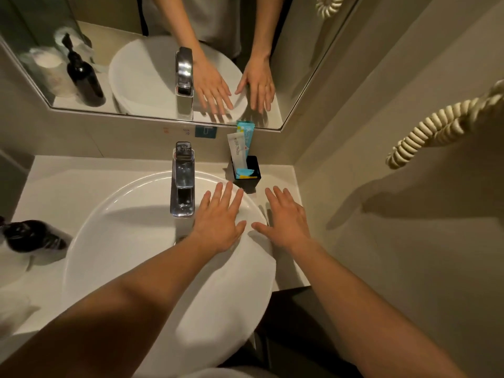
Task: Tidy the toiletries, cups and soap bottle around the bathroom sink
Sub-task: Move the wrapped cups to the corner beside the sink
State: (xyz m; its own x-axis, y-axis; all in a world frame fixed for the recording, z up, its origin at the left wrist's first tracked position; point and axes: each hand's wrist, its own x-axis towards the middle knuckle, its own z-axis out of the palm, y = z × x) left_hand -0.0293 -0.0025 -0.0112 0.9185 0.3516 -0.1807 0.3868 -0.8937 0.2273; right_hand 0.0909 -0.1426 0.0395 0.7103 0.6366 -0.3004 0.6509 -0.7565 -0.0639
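Both hands' fingers (227, 193) spread flat, empty, just short of the black toiletry holder (249, 174) behind the sink (109, 214) on the pale worktop (68, 175).

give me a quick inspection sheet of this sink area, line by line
surface: pale countertop around a white basin, chrome tap at the back
job's things: dark soap bottle at the left edge; black holder behind the basin with sachets standing in it; cups show clearly only in the mirror
clutter: nothing seen
hands: left hand flat and open over the basin rim; right hand open over the counter; both empty
cables: coiled cream cord on the right wall
surroundings: mirror above, beige walls
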